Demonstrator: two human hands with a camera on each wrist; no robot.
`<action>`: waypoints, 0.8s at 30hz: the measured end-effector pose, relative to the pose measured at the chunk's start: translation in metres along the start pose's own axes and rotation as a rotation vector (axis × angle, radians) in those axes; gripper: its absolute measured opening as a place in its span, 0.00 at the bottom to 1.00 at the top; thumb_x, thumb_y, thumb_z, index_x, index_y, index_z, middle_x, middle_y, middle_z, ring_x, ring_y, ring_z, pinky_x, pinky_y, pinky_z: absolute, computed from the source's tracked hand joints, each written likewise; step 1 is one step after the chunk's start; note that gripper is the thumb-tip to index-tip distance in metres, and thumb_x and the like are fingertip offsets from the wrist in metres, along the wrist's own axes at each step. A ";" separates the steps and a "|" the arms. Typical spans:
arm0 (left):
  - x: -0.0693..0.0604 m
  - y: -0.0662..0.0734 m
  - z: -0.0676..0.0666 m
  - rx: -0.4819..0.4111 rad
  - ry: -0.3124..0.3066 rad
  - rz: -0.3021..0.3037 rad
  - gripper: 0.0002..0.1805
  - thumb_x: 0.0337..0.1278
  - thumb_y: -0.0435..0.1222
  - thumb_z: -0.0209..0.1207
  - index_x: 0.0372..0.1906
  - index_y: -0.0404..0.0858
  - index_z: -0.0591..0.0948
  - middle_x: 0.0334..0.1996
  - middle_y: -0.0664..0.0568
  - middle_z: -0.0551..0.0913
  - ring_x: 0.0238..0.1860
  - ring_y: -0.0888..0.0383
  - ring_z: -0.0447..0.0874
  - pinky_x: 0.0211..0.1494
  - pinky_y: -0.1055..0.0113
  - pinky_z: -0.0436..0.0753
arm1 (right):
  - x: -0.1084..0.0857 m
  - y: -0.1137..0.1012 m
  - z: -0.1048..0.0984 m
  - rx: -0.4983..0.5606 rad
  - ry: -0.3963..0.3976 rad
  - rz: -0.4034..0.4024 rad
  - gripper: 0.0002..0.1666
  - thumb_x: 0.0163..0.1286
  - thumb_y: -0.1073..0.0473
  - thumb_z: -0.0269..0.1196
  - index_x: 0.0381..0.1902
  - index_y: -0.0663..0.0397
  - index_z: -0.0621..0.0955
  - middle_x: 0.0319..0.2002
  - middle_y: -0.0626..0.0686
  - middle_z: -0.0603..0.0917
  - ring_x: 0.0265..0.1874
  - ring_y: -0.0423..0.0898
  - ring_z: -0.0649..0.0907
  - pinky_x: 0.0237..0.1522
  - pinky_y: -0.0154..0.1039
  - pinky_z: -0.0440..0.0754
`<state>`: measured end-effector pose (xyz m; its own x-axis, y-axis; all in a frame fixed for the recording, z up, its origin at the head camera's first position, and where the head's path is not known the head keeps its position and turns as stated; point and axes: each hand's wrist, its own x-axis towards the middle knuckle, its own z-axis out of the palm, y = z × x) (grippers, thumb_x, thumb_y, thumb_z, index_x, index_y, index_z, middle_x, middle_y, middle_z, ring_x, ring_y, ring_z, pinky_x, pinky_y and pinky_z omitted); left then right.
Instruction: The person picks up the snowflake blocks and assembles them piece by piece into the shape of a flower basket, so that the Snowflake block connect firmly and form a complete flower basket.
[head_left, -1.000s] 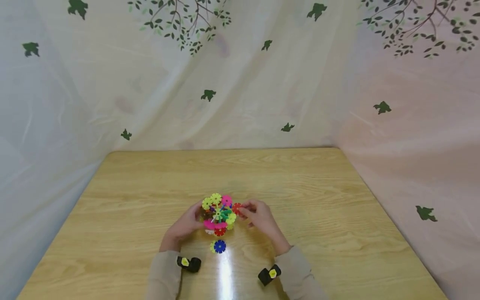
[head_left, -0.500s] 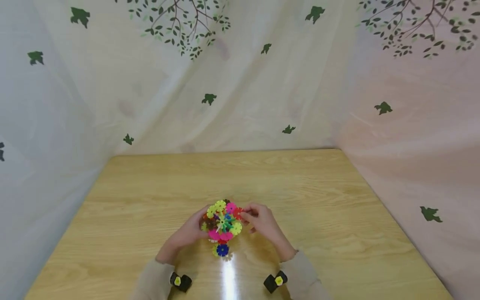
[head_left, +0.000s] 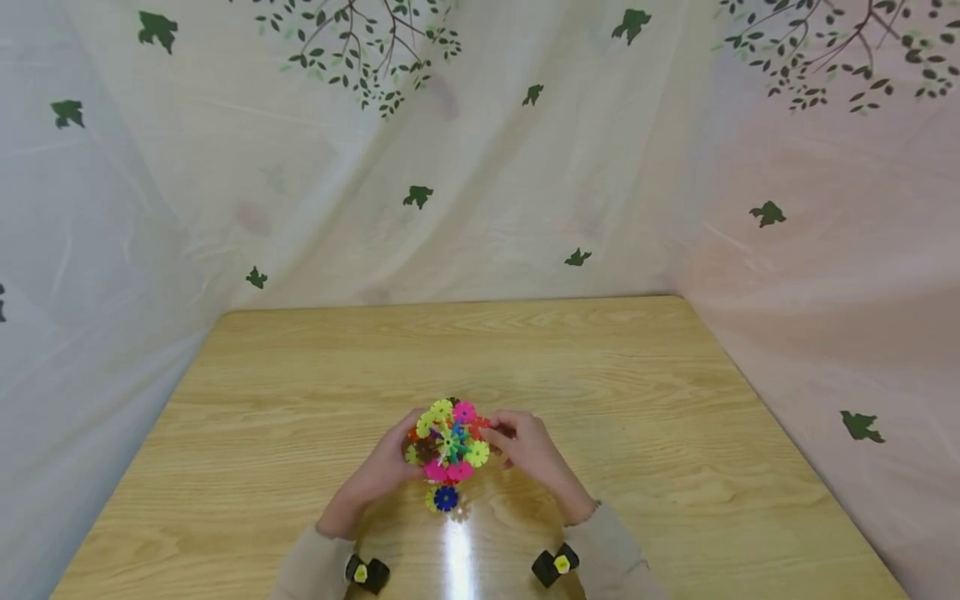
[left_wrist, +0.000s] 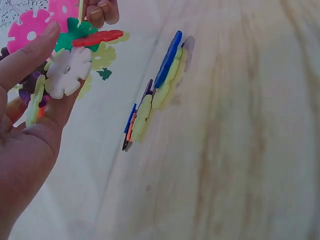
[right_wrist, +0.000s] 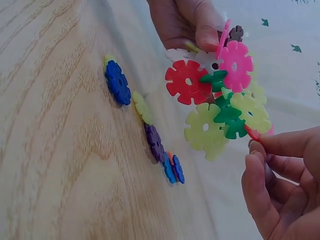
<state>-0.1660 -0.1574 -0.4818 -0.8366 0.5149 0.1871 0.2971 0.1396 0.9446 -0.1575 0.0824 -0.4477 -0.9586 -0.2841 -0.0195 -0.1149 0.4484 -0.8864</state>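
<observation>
Multicoloured cluster of notched plastic flower discs [head_left: 448, 443] held over the wood-grain surface [head_left: 675, 417], well in from its far edge. Left hand [head_left: 386, 462] grips one side; right hand [head_left: 531, 447] pinches a red notched plastic disc [head_left: 477, 427] at the other. Blue notched disc [head_left: 446, 499] lies on the surface.
</observation>
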 end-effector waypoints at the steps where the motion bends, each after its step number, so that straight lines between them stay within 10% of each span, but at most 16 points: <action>1: -0.001 0.000 0.000 0.009 0.000 0.006 0.45 0.35 0.19 0.66 0.67 0.36 0.67 0.64 0.39 0.70 0.65 0.39 0.68 0.69 0.66 0.71 | -0.001 -0.001 0.000 -0.016 -0.004 -0.007 0.12 0.73 0.58 0.57 0.30 0.58 0.79 0.27 0.63 0.80 0.24 0.54 0.80 0.21 0.47 0.85; 8: -0.006 0.004 0.003 0.050 0.019 0.005 0.47 0.31 0.17 0.65 0.67 0.36 0.68 0.67 0.40 0.68 0.69 0.38 0.63 0.72 0.42 0.64 | -0.009 -0.009 0.000 -0.083 -0.012 -0.068 0.12 0.72 0.62 0.57 0.27 0.61 0.78 0.25 0.58 0.80 0.25 0.58 0.81 0.22 0.49 0.84; 24: -0.004 0.008 0.004 -0.014 0.022 0.003 0.47 0.34 0.18 0.65 0.68 0.38 0.65 0.65 0.40 0.69 0.65 0.38 0.68 0.68 0.57 0.74 | -0.007 -0.004 0.005 0.064 0.039 0.016 0.14 0.73 0.56 0.57 0.31 0.62 0.78 0.26 0.65 0.78 0.25 0.55 0.79 0.22 0.47 0.86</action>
<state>-0.1589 -0.1548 -0.4764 -0.8457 0.4967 0.1953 0.2933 0.1267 0.9476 -0.1493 0.0780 -0.4466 -0.9697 -0.2437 -0.0166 -0.0842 0.3973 -0.9138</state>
